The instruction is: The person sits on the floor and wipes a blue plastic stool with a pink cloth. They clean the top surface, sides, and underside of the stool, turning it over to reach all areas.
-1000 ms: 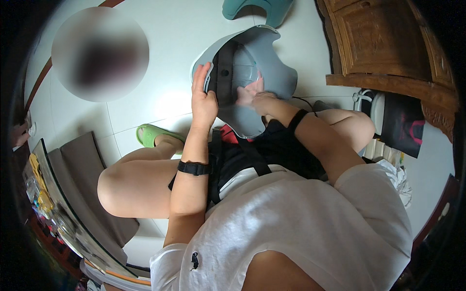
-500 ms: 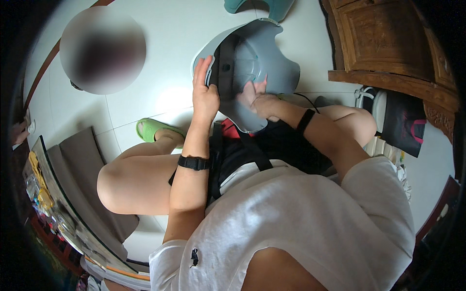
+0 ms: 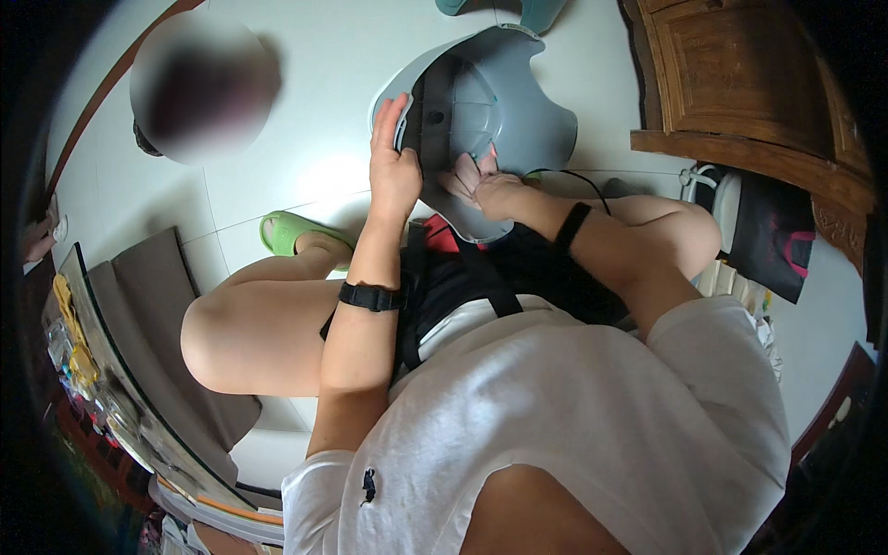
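Note:
A grey-blue plastic piece, seemingly a stool (image 3: 546, 129), lies tipped in front of my lap with its hollow, ribbed underside towards me. My left hand (image 3: 395, 162) rests against its left rim, fingers stretched out and thumb at the edge. Inside the hollow, my right hand (image 3: 481, 181) reaches in with its fingers apart, near or on the inner wall. Beneath the fingers the contact is partly hidden, and a small reddish spot shows at the fingertips. Both wrists wear a black strap (image 3: 372, 297).
A teal stool (image 3: 539, 13) stands at the far edge. On the right is a carved wooden cabinet (image 3: 740, 83), with a black bag (image 3: 766, 236) below it. At left, a glass-topped table (image 3: 129, 379) carries small items. Another person (image 3: 203, 92), blurred, appears at the far left.
The grey-blue stool has shifted slightly up and right in view. My right hand has slid a little left inside it; my left hand stays at the rim.

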### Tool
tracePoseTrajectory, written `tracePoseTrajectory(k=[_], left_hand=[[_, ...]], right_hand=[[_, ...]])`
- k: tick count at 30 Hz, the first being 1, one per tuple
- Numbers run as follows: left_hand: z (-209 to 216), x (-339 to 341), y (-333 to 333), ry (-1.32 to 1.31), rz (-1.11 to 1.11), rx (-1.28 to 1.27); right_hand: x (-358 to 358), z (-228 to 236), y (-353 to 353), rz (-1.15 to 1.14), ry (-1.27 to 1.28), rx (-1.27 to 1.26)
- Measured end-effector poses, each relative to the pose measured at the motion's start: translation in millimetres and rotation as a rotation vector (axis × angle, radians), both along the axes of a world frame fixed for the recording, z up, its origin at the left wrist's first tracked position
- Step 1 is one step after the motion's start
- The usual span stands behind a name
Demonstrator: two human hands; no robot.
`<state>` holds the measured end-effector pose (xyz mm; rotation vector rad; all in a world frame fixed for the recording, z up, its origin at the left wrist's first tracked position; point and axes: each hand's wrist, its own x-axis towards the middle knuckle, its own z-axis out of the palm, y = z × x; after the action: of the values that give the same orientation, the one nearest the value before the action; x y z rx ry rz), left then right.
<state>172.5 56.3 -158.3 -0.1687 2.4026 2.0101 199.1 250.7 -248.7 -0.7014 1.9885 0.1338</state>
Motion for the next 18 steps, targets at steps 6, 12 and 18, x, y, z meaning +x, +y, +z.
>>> tracePoseTrajectory(k=[6, 12, 18], left_hand=[[-3, -2, -2, -0.001, 0.013, 0.016], [0, 0, 2, 0.021, 0.000, -0.028], [-9, 1, -6, -0.003, 0.032, 0.039]], right_hand=[[-3, 84, 18, -0.046, -0.221, -0.159], [3, -3, 18, -0.099, 0.191, -0.033], [-10, 94, 8, -0.010, -0.344, -0.081]])
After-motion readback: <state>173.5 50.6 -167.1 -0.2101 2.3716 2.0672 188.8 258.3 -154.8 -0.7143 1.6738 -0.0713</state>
